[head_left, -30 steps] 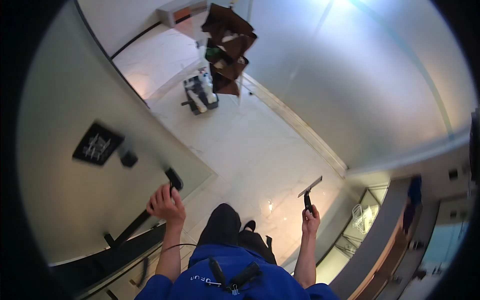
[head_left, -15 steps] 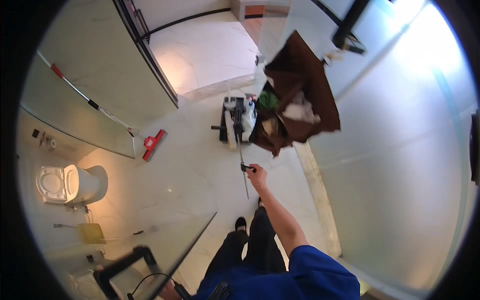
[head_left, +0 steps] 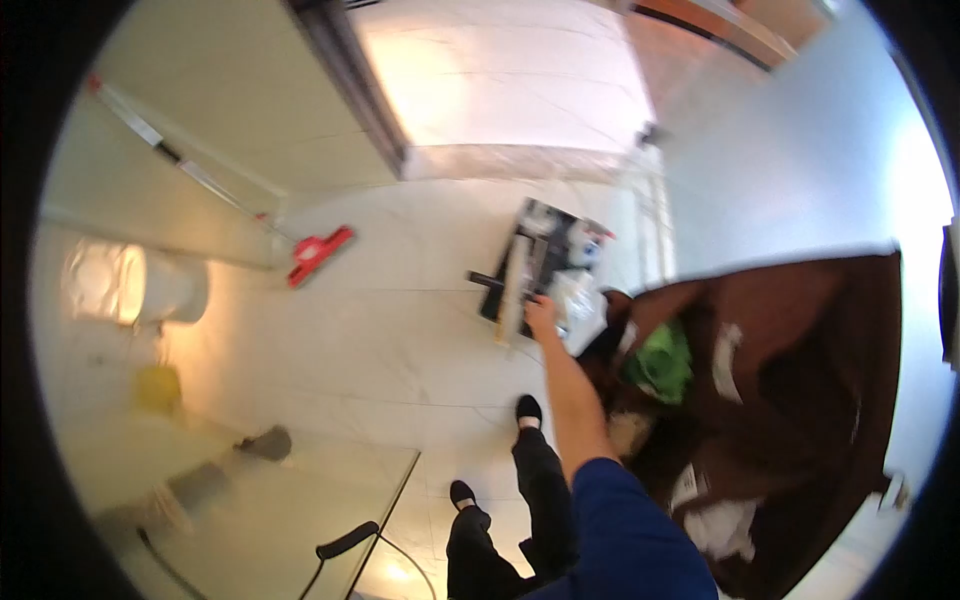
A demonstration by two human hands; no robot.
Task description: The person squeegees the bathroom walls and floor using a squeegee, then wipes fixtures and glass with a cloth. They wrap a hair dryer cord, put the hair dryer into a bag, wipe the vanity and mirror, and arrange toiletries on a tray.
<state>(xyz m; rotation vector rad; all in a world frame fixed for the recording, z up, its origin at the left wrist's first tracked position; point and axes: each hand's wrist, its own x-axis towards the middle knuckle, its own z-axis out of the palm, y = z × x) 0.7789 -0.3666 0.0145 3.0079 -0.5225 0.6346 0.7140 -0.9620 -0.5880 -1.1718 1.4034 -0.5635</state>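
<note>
My right hand (head_left: 541,315) reaches down to the near edge of a black caddy (head_left: 492,305) on the floor. Its fingers are curled at a dark piece too small to make out. Bottles, a long pale tool and a clear plastic bag (head_left: 573,293) lie in the caddy. Just right of my forearm hangs a large brown bag (head_left: 810,345) with pockets, a green cloth (head_left: 662,362) and white cloths (head_left: 722,527) in them. My left hand is out of view.
A red floor squeegee (head_left: 318,252) leans by the glass at left. Beyond the glass are a toilet (head_left: 165,285) and a yellow object (head_left: 158,390). A glass edge (head_left: 392,510) and black handle (head_left: 347,541) are at lower left. A door sill (head_left: 510,163) lies ahead.
My right hand has moved down to the caddy, and the small squeegee it held can no longer be made out. The brown bag appears larger and nearer. My left hand has left the view.
</note>
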